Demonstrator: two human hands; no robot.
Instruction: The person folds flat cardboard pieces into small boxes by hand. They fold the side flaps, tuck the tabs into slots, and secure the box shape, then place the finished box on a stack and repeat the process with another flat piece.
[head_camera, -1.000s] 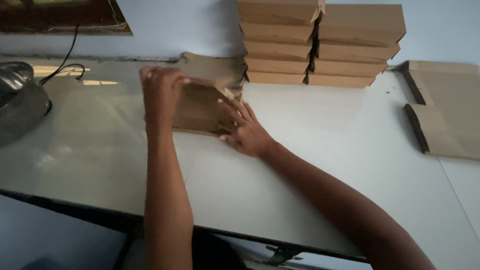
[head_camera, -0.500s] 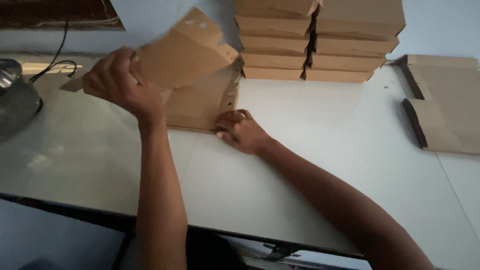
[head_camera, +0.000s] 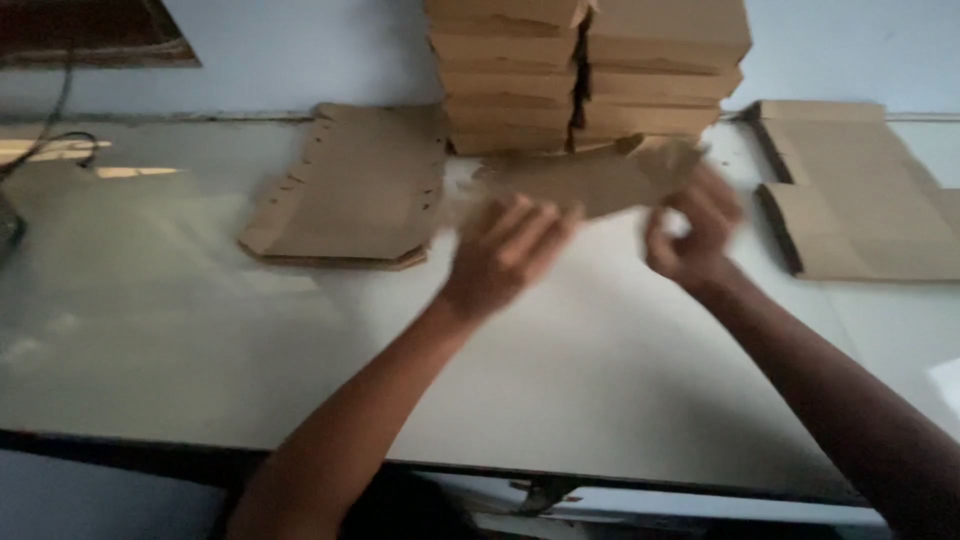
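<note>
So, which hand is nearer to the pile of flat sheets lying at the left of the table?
Left. The left hand is just right of the flat sheets; the right hand is farther right, beyond it.
</note>
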